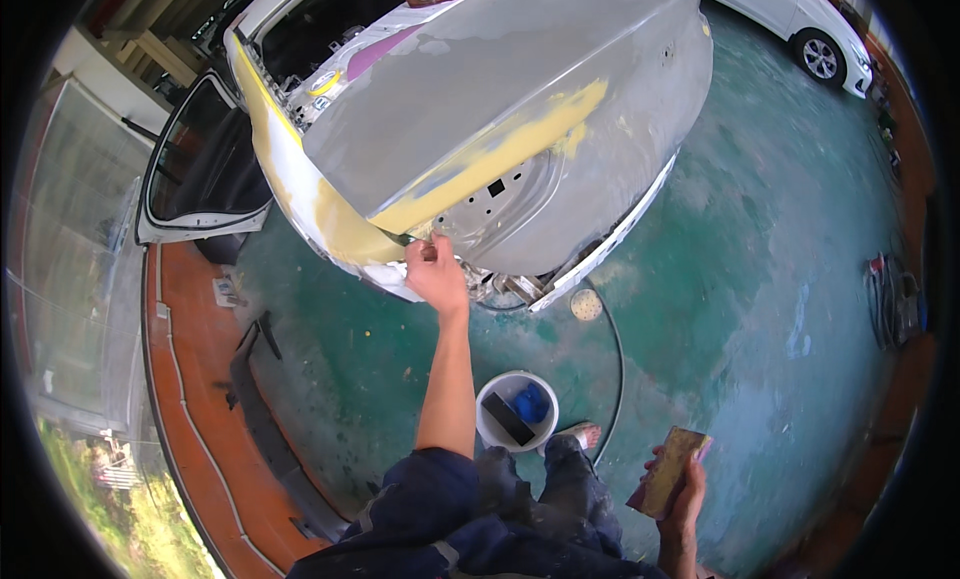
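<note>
A car's rear body [480,99] stands in front of me, its trunk lid dull grey with a wide band of yellow filler [480,179]. More yellow filler covers the corner panel [345,224] at the left. My left hand [437,274] is at the lid's lower left edge, by the gap between lid and corner panel. Its fingers are pinched together; a small dark thing shows at the fingertips, too small to name. Low at the right, away from the car, my right hand [685,494] grips a worn yellowish sanding block [672,469] with purple edges.
Near my feet a white bucket [484,391] holds a black block [508,419] and a blue cloth [530,403]. A dark hose [621,369] curves over the green floor past a round pale disc [586,305]. A dark trim piece [262,419] lies left. Another white car [770,9] stands far right.
</note>
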The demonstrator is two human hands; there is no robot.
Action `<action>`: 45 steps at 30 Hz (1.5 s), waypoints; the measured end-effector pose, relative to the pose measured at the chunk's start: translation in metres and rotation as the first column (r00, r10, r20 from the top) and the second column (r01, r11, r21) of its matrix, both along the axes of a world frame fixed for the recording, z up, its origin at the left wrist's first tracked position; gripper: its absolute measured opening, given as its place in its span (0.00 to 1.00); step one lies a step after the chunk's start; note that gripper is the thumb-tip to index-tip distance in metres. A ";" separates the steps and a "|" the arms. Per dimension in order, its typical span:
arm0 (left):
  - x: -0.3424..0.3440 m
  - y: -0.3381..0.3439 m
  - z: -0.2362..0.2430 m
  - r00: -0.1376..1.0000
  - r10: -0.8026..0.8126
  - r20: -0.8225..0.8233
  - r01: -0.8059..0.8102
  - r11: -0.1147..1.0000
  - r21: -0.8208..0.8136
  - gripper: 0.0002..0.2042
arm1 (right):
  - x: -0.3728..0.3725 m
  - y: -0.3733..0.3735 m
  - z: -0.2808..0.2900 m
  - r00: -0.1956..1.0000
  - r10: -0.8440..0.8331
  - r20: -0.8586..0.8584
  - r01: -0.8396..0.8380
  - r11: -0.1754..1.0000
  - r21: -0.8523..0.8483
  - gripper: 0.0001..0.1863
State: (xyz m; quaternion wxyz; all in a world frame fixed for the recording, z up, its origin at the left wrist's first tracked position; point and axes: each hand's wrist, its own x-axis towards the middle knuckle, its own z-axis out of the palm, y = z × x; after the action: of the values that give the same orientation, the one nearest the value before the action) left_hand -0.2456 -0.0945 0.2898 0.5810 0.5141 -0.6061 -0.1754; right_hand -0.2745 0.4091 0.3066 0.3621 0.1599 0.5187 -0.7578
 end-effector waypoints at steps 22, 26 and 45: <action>-0.023 0.003 -0.005 0.965 0.157 0.209 -0.174 0.983 0.065 0.15 | -0.031 0.001 0.012 0.991 0.122 -0.054 -0.121 0.992 0.022 0.34; -0.026 0.002 0.000 0.953 0.169 0.250 -0.208 0.968 0.137 0.14 | -0.029 -0.002 0.013 0.990 0.135 -0.048 -0.135 0.991 -0.003 0.35; -0.006 0.013 -0.056 0.897 -0.231 -0.377 0.279 0.957 0.076 0.09 | -0.017 -0.004 0.009 0.995 0.101 0.008 -0.101 0.994 0.033 0.34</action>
State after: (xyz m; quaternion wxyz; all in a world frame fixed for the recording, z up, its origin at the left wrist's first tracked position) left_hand -0.2518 -0.0815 0.2340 0.6209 0.4248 -0.5376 -0.3808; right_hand -0.2914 0.4049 0.3157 0.3989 0.1419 0.5375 -0.7293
